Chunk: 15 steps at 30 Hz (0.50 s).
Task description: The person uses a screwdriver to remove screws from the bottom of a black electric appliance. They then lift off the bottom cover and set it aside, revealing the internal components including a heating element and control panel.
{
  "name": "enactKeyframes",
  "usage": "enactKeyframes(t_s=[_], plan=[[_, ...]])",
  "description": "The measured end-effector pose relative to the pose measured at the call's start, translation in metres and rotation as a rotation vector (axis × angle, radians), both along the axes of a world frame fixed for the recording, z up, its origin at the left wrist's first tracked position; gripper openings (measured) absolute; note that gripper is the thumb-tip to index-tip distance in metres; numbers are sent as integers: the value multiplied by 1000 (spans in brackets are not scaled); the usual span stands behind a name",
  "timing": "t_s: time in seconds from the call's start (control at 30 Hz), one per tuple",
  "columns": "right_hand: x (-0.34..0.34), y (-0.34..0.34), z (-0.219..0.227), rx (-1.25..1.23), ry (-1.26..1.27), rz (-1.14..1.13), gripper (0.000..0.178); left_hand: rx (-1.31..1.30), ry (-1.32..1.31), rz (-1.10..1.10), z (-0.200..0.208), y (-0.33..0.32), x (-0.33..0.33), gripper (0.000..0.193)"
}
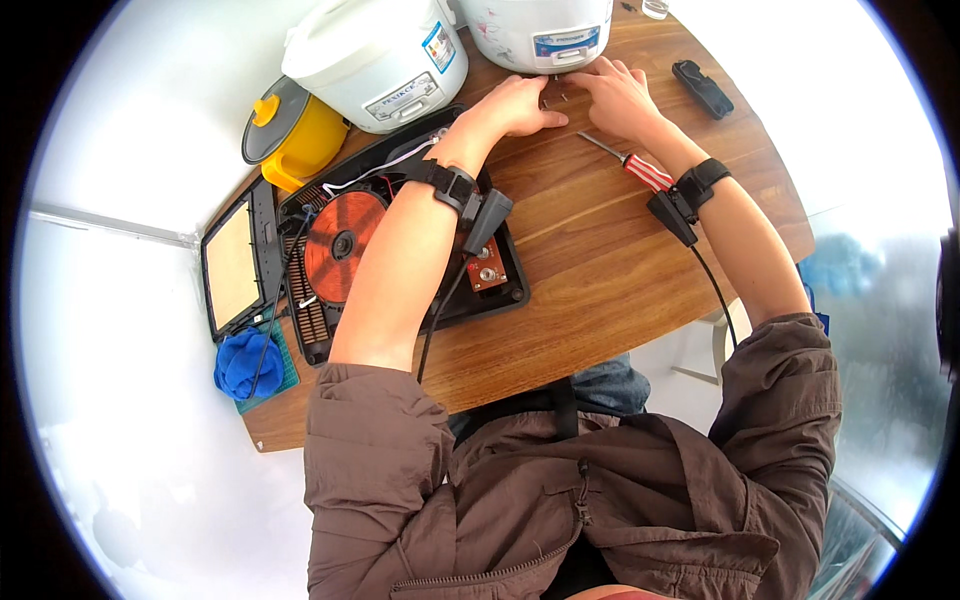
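My left hand [518, 107] rests on the wooden table at the far side, its thumb stretched away from the fingers. Facing it is my right hand [617, 98], index finger extended and fingers apart. A few small screws [556, 99] lie on the wood between the two hands, close to the fingertips. Neither hand shows a clear hold on anything. Under my right wrist lies a screwdriver [646, 171] with a red-and-white handle, its shaft pointing to the hands. Beneath my left forearm sits an opened induction cooker base [516, 292] with a copper coil [343, 238], partly covered by the arm.
Two white rice cookers [385, 60] [540, 25] stand at the back. Left of them is a yellow pot [305, 140] with a dark lid. A flat black-framed panel [230, 265], a blue cloth [247, 363] and a green mat [286, 375] lie left; a black object [702, 90] lies right.
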State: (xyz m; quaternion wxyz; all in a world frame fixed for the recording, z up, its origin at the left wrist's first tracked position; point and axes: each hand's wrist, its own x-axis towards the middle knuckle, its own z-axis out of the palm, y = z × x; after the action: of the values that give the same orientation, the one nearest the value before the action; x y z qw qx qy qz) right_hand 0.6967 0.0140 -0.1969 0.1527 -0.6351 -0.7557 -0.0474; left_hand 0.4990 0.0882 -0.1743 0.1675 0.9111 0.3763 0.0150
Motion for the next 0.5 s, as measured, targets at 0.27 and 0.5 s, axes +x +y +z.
enactKeyframes(t_s=[0.27,0.5], plan=[[-11,-2,-3,14,-59,-36,54,-4,12,3,-1,1,0,93],[-14,-8,4,17,13,21,53,10,-76,-47,-6,3,-7,77]])
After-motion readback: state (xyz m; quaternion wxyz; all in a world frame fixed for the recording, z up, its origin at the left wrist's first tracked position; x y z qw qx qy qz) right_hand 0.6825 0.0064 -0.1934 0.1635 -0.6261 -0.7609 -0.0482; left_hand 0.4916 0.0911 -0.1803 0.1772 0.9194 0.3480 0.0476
